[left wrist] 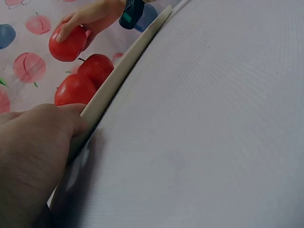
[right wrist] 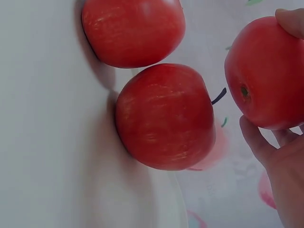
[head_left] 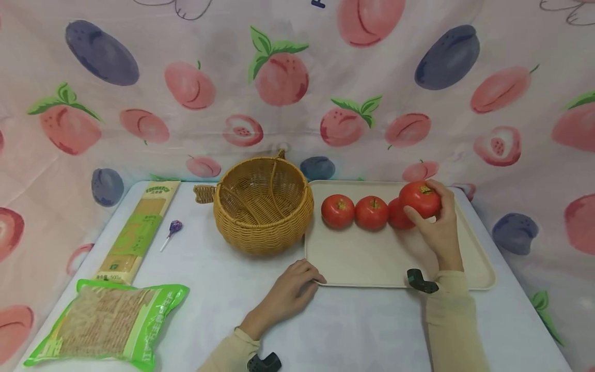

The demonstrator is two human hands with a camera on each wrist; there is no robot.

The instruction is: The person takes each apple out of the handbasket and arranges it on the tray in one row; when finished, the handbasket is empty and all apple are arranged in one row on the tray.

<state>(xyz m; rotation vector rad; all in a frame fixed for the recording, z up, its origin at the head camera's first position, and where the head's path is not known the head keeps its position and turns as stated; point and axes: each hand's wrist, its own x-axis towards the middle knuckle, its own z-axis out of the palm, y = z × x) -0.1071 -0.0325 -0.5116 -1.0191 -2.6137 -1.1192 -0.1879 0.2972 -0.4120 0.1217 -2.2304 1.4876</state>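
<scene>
In the head view my right hand (head_left: 439, 227) grips a red apple (head_left: 420, 199) with a small yellow sticker, raised over the right part of the beige tray (head_left: 358, 263). The right wrist view shows this apple (right wrist: 270, 71) between thumb and fingers, apart from the others. On the tray stand a left apple (head_left: 338, 211), a middle apple (head_left: 371, 213) and a third apple (head_left: 401, 214), partly covered by the held one. My left hand (head_left: 293, 289) is at the tray's near-left corner. In the left wrist view its thumb and a finger (left wrist: 71, 109) meet the tray rim (left wrist: 128, 61).
Left of the tray stands a wicker basket (head_left: 260, 237) with a fish-tail handle. Farther left are a noodle packet (head_left: 139, 227), a purple lollipop (head_left: 174, 227) and a green-edged bag (head_left: 107, 320). A fruit-print cloth (head_left: 279, 124) hangs behind the white table (head_left: 372, 330).
</scene>
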